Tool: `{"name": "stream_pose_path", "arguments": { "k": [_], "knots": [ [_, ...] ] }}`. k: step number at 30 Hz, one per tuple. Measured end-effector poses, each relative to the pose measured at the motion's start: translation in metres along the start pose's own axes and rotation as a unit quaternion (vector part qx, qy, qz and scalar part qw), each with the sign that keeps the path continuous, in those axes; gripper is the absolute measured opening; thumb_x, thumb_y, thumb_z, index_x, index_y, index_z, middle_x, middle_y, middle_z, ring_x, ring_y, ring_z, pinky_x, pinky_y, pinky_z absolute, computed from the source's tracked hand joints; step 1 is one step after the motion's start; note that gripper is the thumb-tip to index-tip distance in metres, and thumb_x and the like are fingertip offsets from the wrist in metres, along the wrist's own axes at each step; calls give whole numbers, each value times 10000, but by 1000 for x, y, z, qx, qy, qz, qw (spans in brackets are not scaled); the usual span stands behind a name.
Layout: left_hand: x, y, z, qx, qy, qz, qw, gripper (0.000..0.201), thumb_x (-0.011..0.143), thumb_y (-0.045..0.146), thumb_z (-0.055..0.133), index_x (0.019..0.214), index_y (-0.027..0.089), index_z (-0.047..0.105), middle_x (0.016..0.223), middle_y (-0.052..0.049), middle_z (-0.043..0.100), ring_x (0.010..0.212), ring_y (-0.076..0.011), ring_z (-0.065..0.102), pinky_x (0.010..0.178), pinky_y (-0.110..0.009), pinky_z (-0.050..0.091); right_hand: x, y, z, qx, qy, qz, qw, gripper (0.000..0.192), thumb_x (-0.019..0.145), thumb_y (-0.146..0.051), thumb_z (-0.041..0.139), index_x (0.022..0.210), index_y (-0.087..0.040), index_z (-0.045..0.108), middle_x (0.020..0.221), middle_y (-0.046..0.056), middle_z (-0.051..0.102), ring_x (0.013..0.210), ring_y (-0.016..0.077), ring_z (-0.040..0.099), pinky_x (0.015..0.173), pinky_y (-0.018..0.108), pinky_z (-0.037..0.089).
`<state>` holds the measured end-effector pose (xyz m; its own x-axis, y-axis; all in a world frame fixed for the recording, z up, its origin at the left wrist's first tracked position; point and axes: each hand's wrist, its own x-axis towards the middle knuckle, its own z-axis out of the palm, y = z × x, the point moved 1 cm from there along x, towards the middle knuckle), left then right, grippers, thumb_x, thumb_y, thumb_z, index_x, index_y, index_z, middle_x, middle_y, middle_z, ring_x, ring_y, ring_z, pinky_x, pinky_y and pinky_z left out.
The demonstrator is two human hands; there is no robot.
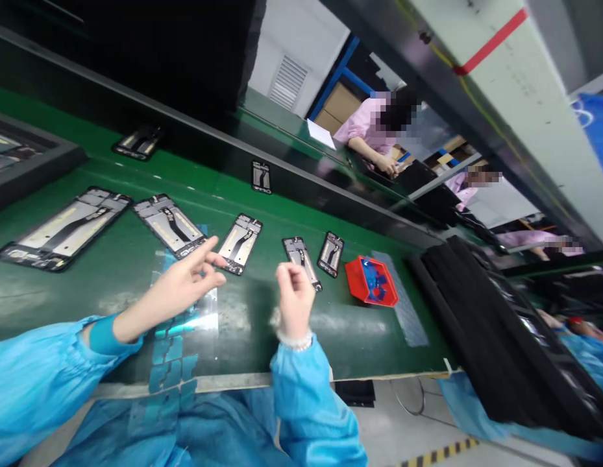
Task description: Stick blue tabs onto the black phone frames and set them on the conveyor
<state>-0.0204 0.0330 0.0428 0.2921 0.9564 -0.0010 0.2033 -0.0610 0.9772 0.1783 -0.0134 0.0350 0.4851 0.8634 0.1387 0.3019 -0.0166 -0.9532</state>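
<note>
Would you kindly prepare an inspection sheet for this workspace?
Surface: glossy green benchtop with light reflections.
Job's things: five phone assemblies in the near row; two more farther back.
Clutter: red tray holding blue pieces, overlapping a translucent strip in view; bluish film pieces around the front edge.
Hands: left hand has fingers loosely extended near an assembly, contact unclear; right hand is curled, any held item not discernible.
Cables: thin dark loop below bench level, possibly a cable.
Surroundings: people in pink beyond; striped floor marking.
</note>
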Motion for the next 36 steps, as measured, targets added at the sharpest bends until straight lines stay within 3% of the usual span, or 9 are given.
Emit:
{"name": "stream_pose_path", "arguments": {
  "k": [3,6,11,13,15,18,20,28,36],
  "knots": [
    [10,-7,2,22,-23,-30,999,750,723,638,571,1286,145,519,964,-83,679,678,-176,601,660,-342,542,35,22,-43,-327,65,-40,942,718,688,-479,673,1251,-78,479,1137,228,583,1092,323,525,862,441,446],
    [12,-17,14,-23,-81,-97,992,732,731,667,556,1213,117,566,906,-99,697,743,-216,654,761,-397,551,37,35,-59,-451,39,31,891,952,680,-404,691,1398,43,255,1110,297,581,1075,397,531,876,534,420],
    [9,-20,39,-162,-68,-124,977,831,675,596,656,1319,125,420,1313,-185,549,1100,-298,607,965,-451,478,-34,25,-23,-282,4,-4,959,1079,687,-379,694,1482,-60,37,1120,176,587,1035,291,557,932,447,440],
    [8,-17,40,-161,-22,-77,984,679,735,520,631,1273,149,447,1341,-154,535,1191,-298,542,1018,-449,433,-63,19,-9,-187,-39,-33,981,1043,693,-360,702,1485,-120,67,1166,149,571,1064,246,560,951,400,447],
    [6,-16,36,-128,15,-37,991,499,805,442,579,1209,165,484,1321,-117,559,1226,-286,508,1052,-446,395,-75,14,-6,-105,-38,-38,993,874,713,-345,697,1441,-162,248,1215,138,561,1110,223,549,979,386,434],
    [0,-21,32,-92,-2,-31,995,418,828,379,560,1183,169,494,1301,-103,572,1207,-279,520,1053,-441,389,-61,9,-12,20,19,27,999,351,744,-339,672,1056,-186,624,1238,121,570,1135,222,546,976,391,428],
    [-4,-26,35,-103,-26,-44,993,451,820,358,571,1215,165,468,1299,-108,573,1200,-273,529,1040,-421,406,-44,7,-10,108,11,95,990,180,726,-345,685,780,-174,668,1214,114,596,1118,233,561,957,396,432],
    [-10,-26,43,-129,-67,-3,989,314,858,233,492,1171,207,474,1160,-47,647,1098,-200,596,953,-307,476,-32,4,36,205,-25,154,966,170,697,-334,700,663,-167,682,1123,77,626,1092,217,556,987,381,390],
    [-12,-25,41,-114,-64,-15,991,354,845,279,492,1190,200,480,1094,-48,659,1075,-210,604,921,-315,494,-29,-3,41,107,-4,98,989,165,690,-310,667,596,-174,663,946,54,644,1003,198,540,962,380,378]
  ]
}}
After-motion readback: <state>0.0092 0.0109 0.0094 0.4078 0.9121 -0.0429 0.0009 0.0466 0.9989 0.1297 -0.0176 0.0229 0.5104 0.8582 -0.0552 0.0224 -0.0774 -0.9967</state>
